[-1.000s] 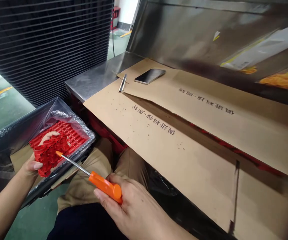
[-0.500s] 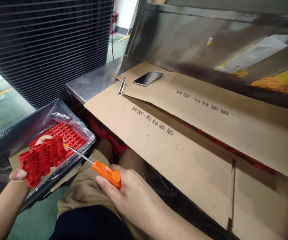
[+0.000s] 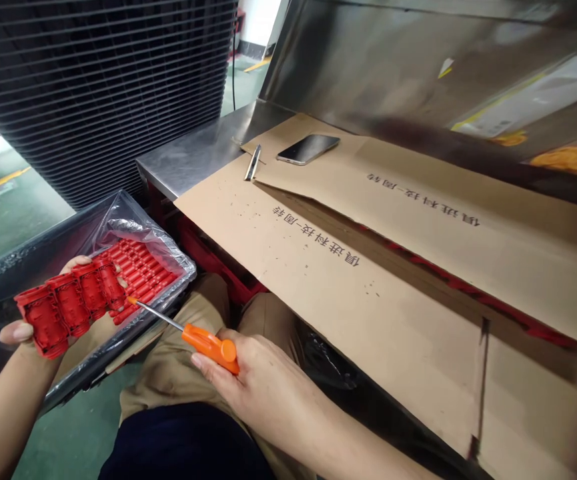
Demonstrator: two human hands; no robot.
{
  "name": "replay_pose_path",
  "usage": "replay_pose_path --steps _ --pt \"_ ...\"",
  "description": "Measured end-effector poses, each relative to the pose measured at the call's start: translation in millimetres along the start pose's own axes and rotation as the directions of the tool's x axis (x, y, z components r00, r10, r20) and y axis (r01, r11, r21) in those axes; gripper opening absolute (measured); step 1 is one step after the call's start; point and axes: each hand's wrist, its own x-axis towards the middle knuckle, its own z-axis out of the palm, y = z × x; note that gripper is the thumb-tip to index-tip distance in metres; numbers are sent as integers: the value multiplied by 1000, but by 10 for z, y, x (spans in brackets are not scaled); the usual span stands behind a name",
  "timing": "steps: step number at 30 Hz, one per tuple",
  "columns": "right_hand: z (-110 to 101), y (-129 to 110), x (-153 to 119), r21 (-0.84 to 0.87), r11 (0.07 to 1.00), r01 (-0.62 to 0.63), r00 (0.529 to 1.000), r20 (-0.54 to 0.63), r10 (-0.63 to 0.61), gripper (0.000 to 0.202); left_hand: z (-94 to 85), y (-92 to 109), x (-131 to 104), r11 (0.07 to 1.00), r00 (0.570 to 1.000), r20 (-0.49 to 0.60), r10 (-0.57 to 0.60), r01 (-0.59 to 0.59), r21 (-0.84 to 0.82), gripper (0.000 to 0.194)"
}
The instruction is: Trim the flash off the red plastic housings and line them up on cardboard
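A red moulded plastic part (image 3: 71, 303), made of several ribbed cylindrical sections side by side, is gripped by my left hand (image 3: 21, 331). The thumb shows at its near left end, and fingertips curl over its far edge. My right hand (image 3: 241, 367) is closed round the orange handle of a tool (image 3: 211, 347) with a thin metal shaft and a small orange tip. That tip lies close to the right end of the red part; whether it touches I cannot tell. Rows of similar red parts (image 3: 141, 267) lie behind in a plastic-lined bin.
The dark bin (image 3: 88, 220) with its clear liner stands left of my knees. Cardboard sheets (image 3: 318, 280) cover the metal bench (image 3: 188, 157). On them lie a phone (image 3: 308, 149) and a utility knife (image 3: 253, 163). A black slatted stack (image 3: 103, 87) rises behind the bin.
My left hand has shifted the red part slightly left and up and turned it a little. The tool tip now sits lower, just off the part's right end. The view has shifted slightly.
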Motion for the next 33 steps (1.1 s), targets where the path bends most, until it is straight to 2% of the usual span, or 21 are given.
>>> replay_pose_path --steps 3,6,11,14,17,26,30,33 --pt "20 -32 -19 -46 999 -13 999 29 15 42 154 48 115 993 991 83 100 -94 -78 109" --pt "2 -92 -27 -70 997 -38 996 73 43 41 235 58 191 986 982 129 136 -121 -116 112" --pt "-25 -189 -25 -52 998 -38 981 188 48 36 138 22 123 989 991 72 114 -107 -99 101" --pt "-25 -228 -27 -30 999 -26 976 218 32 34 64 5 59 995 997 7 80 -80 -68 98" --pt "-20 -247 -36 -7 1000 -17 973 229 18 34 68 8 38 996 997 -47 64 -66 -52 95" --pt "100 -276 -113 56 993 107 978 176 -115 31 227 30 119 993 994 -3 110 -110 -35 90" --pt "116 -224 -173 99 978 184 974 116 -195 31 95 23 59 992 999 2 47 -46 -120 88" --pt "145 -10 -210 136 975 175 983 38 -181 34 -62 38 -37 981 1000 5 15 -14 -195 89"
